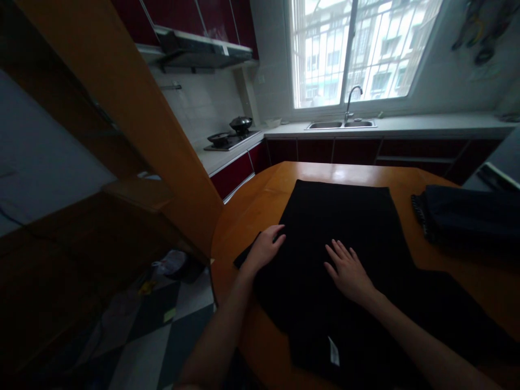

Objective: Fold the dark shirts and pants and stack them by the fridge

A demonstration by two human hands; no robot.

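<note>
A black long-sleeved top is spread on the wooden table, its straight hem at the far side and a white label near its neck close to me. My left hand rests at the garment's left edge, thumb and fingers apart. A dark end of cloth, seemingly the left sleeve, pokes out beneath that wrist. Flat on the middle of the top lies my right hand, palm down with spread fingers. The right sleeve stretches toward the lower right.
Folded dark clothes are stacked at the table's right side. Beyond the table run a counter with a sink and a stove with pans. A wooden post rises at the left; bags lie on the checkered floor.
</note>
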